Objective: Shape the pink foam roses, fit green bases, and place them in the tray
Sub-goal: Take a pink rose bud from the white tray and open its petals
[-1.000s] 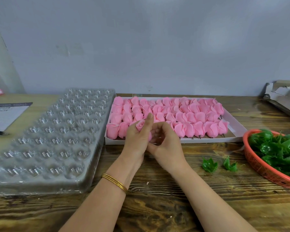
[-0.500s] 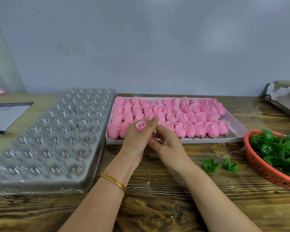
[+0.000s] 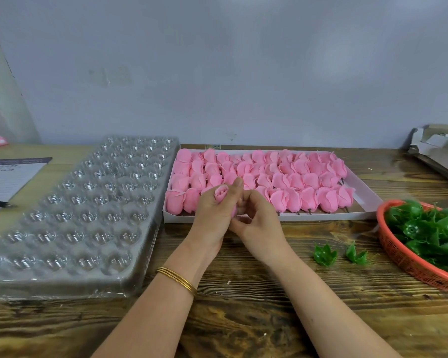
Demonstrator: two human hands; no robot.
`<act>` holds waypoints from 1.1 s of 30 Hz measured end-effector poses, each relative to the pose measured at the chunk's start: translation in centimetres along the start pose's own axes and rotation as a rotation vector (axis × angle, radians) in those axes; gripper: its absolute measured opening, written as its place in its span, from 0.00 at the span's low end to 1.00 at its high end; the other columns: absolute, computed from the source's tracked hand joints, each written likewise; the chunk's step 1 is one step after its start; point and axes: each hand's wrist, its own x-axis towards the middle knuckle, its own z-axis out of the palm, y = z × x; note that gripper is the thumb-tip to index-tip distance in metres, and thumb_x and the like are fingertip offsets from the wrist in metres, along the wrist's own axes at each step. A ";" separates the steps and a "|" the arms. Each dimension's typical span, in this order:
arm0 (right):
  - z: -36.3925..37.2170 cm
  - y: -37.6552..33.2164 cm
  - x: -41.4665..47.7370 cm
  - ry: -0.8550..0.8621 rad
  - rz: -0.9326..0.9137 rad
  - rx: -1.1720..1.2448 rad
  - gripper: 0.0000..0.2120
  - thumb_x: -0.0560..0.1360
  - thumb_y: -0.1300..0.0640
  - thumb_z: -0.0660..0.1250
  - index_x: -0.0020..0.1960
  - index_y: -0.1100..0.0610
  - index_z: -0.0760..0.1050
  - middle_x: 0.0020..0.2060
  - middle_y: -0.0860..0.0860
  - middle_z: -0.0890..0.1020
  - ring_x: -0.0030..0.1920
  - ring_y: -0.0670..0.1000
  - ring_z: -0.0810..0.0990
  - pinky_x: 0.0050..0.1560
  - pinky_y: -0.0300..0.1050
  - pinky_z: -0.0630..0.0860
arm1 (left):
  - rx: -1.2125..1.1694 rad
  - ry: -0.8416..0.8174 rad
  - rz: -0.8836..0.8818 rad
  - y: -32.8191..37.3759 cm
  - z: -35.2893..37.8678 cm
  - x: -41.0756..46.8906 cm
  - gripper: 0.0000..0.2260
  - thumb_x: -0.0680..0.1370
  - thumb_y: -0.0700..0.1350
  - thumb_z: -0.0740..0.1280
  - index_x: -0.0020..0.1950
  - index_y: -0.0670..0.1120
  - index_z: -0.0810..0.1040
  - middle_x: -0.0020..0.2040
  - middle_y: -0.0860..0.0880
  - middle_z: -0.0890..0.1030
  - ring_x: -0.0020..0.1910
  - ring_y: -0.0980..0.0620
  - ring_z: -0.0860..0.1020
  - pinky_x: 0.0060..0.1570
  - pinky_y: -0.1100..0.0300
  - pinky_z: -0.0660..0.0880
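**Desk lead:** What has changed in the last second?

**Me:** The rose (image 3: 221, 193) has come up. It sat low between the two grips; now its rolled tip stands clear above the left grip (image 3: 212, 215), whose fingers curl round it. The right grip (image 3: 259, 224) pinches its lower end. Both are held over the desk (image 3: 243, 319), just in front of the near wall of the box. I judge the shaping is nearly finished, and it has no green base fitted yet.

**Desk lead:** And the containers?

**Me:** Biggest first. The clear tray (image 3: 62, 284) fills the left side, and I see no rose in its pockets. The white box (image 3: 269, 217) sits far centre, packed with rows of pink roses (image 3: 295, 182). The orange basket (image 3: 398, 257) at the right edge is heaped with green bases (image 3: 424, 228). Two loose bases (image 3: 325, 255) lie on the desk between the grips and the basket.
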 end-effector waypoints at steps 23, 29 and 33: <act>-0.6 -1.2 0.2 0.158 0.091 0.214 0.11 0.74 0.55 0.70 0.51 0.62 0.80 0.47 0.60 0.84 0.53 0.59 0.82 0.55 0.50 0.79 | 0.536 0.065 0.242 -0.5 0.0 0.0 0.09 0.79 0.47 0.68 0.43 0.43 0.82 0.40 0.45 0.83 0.42 0.48 0.81 0.42 0.53 0.79; -0.6 -1.0 0.2 0.147 0.119 0.161 0.08 0.75 0.60 0.70 0.53 0.61 0.80 0.47 0.60 0.84 0.53 0.58 0.81 0.54 0.49 0.79 | 0.589 0.049 0.244 -0.5 0.0 -0.2 0.06 0.79 0.47 0.68 0.42 0.56 0.80 0.42 0.54 0.84 0.43 0.59 0.82 0.44 0.66 0.77; -0.7 -1.0 0.3 0.129 0.138 0.127 0.08 0.74 0.61 0.72 0.53 0.59 0.81 0.46 0.56 0.84 0.54 0.56 0.81 0.57 0.53 0.79 | 0.605 0.049 0.231 -0.6 0.0 -0.2 0.07 0.80 0.47 0.67 0.50 0.47 0.84 0.45 0.51 0.85 0.46 0.56 0.82 0.48 0.63 0.79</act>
